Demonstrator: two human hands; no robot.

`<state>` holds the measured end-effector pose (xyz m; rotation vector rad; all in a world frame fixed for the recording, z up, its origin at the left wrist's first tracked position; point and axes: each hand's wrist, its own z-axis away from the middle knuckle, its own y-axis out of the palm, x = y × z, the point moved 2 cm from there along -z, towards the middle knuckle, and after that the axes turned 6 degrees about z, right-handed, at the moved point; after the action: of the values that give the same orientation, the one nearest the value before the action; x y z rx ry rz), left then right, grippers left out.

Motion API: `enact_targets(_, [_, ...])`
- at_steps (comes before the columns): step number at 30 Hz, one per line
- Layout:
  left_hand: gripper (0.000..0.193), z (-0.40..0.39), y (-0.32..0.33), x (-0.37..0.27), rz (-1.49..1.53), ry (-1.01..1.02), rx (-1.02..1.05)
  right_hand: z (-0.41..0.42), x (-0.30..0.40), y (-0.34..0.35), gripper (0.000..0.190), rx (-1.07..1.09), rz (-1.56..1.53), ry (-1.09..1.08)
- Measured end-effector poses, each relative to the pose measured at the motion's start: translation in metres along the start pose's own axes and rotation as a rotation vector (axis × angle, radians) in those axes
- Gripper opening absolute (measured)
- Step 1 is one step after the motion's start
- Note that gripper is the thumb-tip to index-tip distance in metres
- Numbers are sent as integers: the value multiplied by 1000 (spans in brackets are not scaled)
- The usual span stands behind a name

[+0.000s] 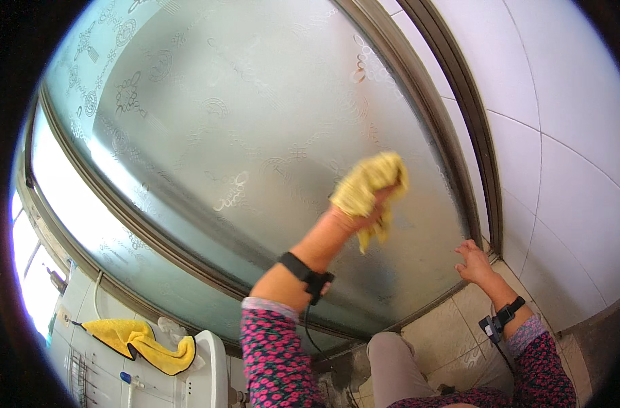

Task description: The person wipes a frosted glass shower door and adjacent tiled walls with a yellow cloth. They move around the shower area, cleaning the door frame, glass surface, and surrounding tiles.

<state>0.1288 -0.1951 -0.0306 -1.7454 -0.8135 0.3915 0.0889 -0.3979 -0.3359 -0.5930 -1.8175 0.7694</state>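
My left hand [373,206] is wrapped around a yellow cloth [366,186], which is blurred and lies against a frosted glass shower door [269,127]. Embossed patterns mark the glass. Lower right, my right hand [475,262] holds nothing that I can see. Its fingers are partly spread beside the bottom corner of the door's brown metal frame [450,188]; whether they touch it I cannot tell. Part of the left palm is hidden by the cloth.
White wall tiles [570,153] rise at the right, beyond a brown metal jamb [486,168]. Lower left stands a white washbasin [215,367], with a yellow towel [157,347] with dark edging by it. Beige floor tiles [442,321] lie below, near my knee [394,362].
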Motion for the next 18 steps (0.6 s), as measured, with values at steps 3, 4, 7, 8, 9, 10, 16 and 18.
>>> enact_targets(3, [57,-11,-92,38,-723,98,-409,-1,-5,-2,43,30,32,-15])
enact_targets(4, [71,-22,-136,55,-654,17,-485,-1,-6,-2,43,24,25,-24])
enact_targets(7, [66,-51,-248,74,-915,-59,-823,-2,-7,-1,43,2,-28,-25])
enact_targets(8, [65,-58,-270,78,-1310,-446,-636,-2,-6,0,42,5,-41,-24])
enact_targets(9, [63,-65,-281,75,-1145,-334,-675,-2,-5,1,43,5,-53,-14])
enact_targets(10, [62,-76,-275,71,-1161,-253,-704,-2,-4,2,44,19,-56,-3])
enact_targets(16, [52,-122,-129,26,-938,131,-708,-3,3,2,42,8,-43,-5])
enact_targets(18, [50,-120,-71,8,-707,156,-559,-3,2,0,41,-6,-42,3])
